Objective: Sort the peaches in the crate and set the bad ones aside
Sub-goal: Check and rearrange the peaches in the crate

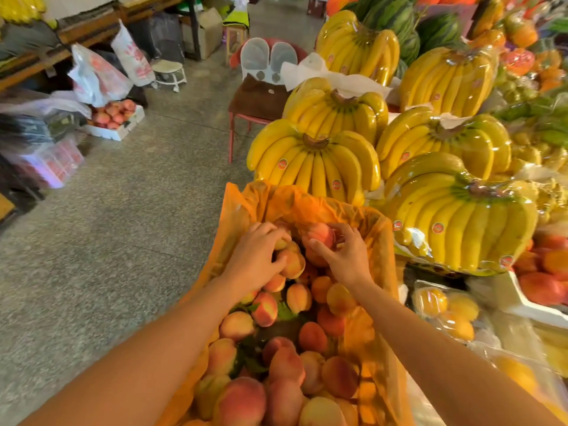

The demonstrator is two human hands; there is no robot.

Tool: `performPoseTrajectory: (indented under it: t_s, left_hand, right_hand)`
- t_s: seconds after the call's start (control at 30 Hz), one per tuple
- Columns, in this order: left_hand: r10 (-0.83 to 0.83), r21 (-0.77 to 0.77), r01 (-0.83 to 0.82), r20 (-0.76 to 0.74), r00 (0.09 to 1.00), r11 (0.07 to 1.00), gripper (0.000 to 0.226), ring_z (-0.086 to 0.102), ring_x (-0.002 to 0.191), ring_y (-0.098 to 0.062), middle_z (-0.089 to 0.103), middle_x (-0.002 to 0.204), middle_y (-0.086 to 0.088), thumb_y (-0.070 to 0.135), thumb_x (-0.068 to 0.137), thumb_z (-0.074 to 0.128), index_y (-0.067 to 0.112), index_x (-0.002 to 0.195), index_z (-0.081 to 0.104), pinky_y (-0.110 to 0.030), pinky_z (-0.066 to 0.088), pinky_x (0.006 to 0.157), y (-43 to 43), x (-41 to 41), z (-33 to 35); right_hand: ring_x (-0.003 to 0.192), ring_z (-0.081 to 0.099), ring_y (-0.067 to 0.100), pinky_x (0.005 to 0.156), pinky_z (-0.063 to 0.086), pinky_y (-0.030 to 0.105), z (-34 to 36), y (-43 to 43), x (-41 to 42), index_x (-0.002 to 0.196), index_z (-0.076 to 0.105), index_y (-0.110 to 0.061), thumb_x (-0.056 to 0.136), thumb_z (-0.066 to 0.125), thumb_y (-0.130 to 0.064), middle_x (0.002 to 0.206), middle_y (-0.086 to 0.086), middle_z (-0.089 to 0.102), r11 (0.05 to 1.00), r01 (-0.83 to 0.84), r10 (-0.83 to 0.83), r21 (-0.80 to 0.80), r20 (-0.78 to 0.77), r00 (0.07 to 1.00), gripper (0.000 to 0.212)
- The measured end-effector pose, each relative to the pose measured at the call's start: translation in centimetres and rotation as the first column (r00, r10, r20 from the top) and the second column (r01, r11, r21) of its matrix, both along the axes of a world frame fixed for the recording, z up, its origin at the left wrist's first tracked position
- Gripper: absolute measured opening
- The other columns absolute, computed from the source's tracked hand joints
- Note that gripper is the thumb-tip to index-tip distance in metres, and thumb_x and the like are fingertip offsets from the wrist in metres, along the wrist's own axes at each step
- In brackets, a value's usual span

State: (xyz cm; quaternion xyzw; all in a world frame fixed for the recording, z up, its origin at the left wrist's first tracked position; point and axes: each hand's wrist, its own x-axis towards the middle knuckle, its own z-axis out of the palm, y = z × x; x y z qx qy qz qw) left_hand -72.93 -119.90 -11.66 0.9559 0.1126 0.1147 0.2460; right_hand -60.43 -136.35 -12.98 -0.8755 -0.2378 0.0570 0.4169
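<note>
A crate lined with orange plastic (246, 207) is full of several peaches (285, 364), pink and yellow, with a few green leaves among them. Both my hands reach into its far end. My left hand (255, 256) curls over a yellowish peach (293, 264), thumb against its side. My right hand (345, 256) grips a pink peach (321, 235) between thumb and fingers near the liner's far wall. The crate's own walls are hidden by the liner.
Wrapped banana bunches (313, 161) are stacked right behind and to the right of the crate. Bagged yellow fruit (445, 309) lies at the right. A red chair (255, 99) stands beyond. A white box of peaches (115, 116) sits on the concrete floor at left.
</note>
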Motion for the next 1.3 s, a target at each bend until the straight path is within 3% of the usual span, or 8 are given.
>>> performPoseTrajectory:
  t_s: [0.13, 0.3, 0.4, 0.53, 0.67, 0.83, 1.03, 1.3]
  left_hand:
    - [0.005, -0.034, -0.016, -0.295, 0.955, 0.999, 0.06, 0.048, 0.122, -0.028, 0.049, 0.133, -0.006, 0.032, 0.08, 0.068, 0.018, 0.135, 0.048, -0.037, 0.04, 0.1, -1.2, 2.7, -3.3]
    - [0.069, 0.116, -0.024, -0.397, 0.915, 0.993, 0.055, 0.051, 0.112, -0.031, 0.046, 0.125, -0.006, 0.038, 0.083, 0.065, 0.027, 0.133, 0.045, -0.038, 0.044, 0.088, -2.6, 4.7, -5.7]
    - [0.13, 0.232, -0.038, -0.396, 0.909, 0.972, 0.055, 0.052, 0.107, -0.031, 0.039, 0.129, -0.007, 0.039, 0.081, 0.068, 0.025, 0.13, 0.046, -0.037, 0.044, 0.082, -3.8, 5.5, -6.4]
    - [0.12, 0.228, -0.036, -0.367, 0.922, 0.973, 0.059, 0.049, 0.108, -0.032, 0.036, 0.132, -0.009, 0.032, 0.077, 0.073, 0.026, 0.13, 0.047, -0.037, 0.042, 0.089, -4.1, 5.6, -7.2]
    - [0.094, -0.075, -0.115, -0.238, 0.967, 0.991, 0.052, 0.055, 0.101, -0.03, 0.052, 0.111, -0.007, 0.033, 0.066, 0.081, 0.029, 0.112, 0.058, -0.033, 0.043, 0.08, -3.8, 5.4, -6.8]
    - [0.122, -0.607, -0.193, -0.157, 0.98, 0.771, 0.056, 0.06, 0.103, -0.015, 0.064, 0.113, 0.004, 0.031, 0.061, 0.088, 0.027, 0.111, 0.064, -0.035, 0.05, 0.087, -3.3, 4.6, -4.2]
    - [-0.022, -0.798, -0.07, -0.103, 0.994, 0.599, 0.062, 0.06, 0.109, -0.01, 0.065, 0.117, 0.005, 0.044, 0.053, 0.085, 0.036, 0.112, 0.066, -0.03, 0.052, 0.09, -2.6, 2.0, -0.6]
    - [-0.05, -0.976, -0.075, -0.087, 0.995, 0.204, 0.055, 0.066, 0.106, -0.027, 0.063, 0.12, -0.014, 0.008, 0.081, 0.068, 0.013, 0.133, 0.049, -0.034, 0.055, 0.087, -4.2, -1.4, 1.6]
  right_hand:
    - [0.097, 0.062, 0.011, 0.087, 0.053, 0.038, 2.4, -3.1, 1.1, 0.117, 0.063, -0.025, 0.072, 0.079, -0.048, 0.11, -0.005, 0.065, 0.988, -0.075, 0.091, 0.136, -0.118, 0.989, 0.053]
    - [0.102, 0.061, 0.007, 0.089, 0.053, 0.035, 3.9, -6.3, 1.5, 0.118, 0.063, -0.026, 0.064, 0.077, -0.055, 0.113, -0.008, 0.064, 0.972, -0.171, 0.194, 0.158, -0.142, 0.971, 0.063]
    - [0.104, 0.06, 0.008, 0.09, 0.052, 0.035, 3.9, -7.8, 1.5, 0.116, 0.065, -0.025, 0.068, 0.08, -0.045, 0.113, -0.007, 0.065, 0.964, -0.206, 0.228, 0.167, -0.129, 0.965, 0.054]
    - [0.11, 0.058, 0.008, 0.093, 0.05, 0.032, 4.1, -8.7, 1.1, 0.118, 0.064, -0.024, 0.071, 0.08, -0.037, 0.118, -0.008, 0.062, 0.953, -0.245, 0.271, 0.176, -0.138, 0.953, 0.052]
    - [0.11, 0.058, 0.007, 0.094, 0.049, 0.032, 4.3, -8.8, 1.0, 0.118, 0.064, -0.025, 0.071, 0.081, -0.035, 0.117, -0.01, 0.062, 0.948, -0.262, 0.288, 0.178, -0.141, 0.947, 0.051]
    - [0.108, 0.059, 0.008, 0.094, 0.051, 0.036, 4.4, -8.6, 0.8, 0.117, 0.065, -0.022, 0.068, 0.081, -0.039, 0.118, -0.008, 0.064, 0.95, -0.241, 0.274, 0.196, -0.158, 0.949, 0.055]
    - [0.109, 0.06, 0.01, 0.092, 0.052, 0.038, 4.9, -8.1, -0.1, 0.116, 0.065, -0.022, 0.07, 0.082, -0.034, 0.118, -0.007, 0.064, 0.942, -0.267, 0.302, 0.204, -0.161, 0.94, 0.051]
    - [0.107, 0.061, 0.012, 0.091, 0.054, 0.036, 5.3, -8.8, -2.3, 0.116, 0.065, -0.025, 0.073, 0.081, -0.039, 0.115, -0.007, 0.065, 0.928, -0.26, 0.324, 0.265, -0.233, 0.917, 0.048]
